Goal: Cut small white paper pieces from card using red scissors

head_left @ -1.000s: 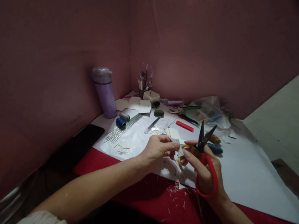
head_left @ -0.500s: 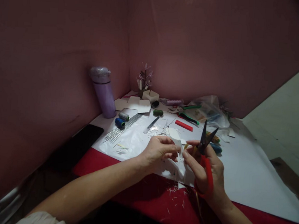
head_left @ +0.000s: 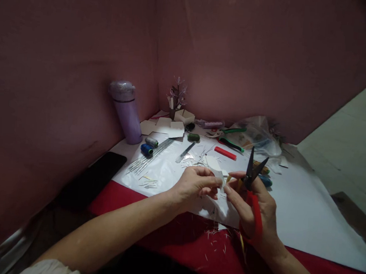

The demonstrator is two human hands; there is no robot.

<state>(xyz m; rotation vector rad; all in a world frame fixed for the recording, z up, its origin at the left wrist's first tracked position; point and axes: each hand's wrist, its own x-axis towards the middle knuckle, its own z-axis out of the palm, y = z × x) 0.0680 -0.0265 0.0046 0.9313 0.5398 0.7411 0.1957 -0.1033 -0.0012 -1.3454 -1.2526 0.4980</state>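
Left hand (head_left: 195,183): thumb and fingers pinching a small pale card (head_left: 218,174), up over the white sheet (head_left: 310,214).
Right hand (head_left: 261,208): got red-handled scissors (head_left: 248,181) hooked in it, blades spread and pointing up; fingertips right by the card, can't tell if touching.
Blue spool (head_left: 146,149): next to the grey spool (head_left: 151,141) and some thin wires (head_left: 151,156).
Clippings (head_left: 212,232): scattered over the red surface (head_left: 175,237).

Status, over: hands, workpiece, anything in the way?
Left hand pinching small pale piece. Right hand holding red-handled scissors, blades open. Clippings on red surface below; nothing visibly blocking hands.
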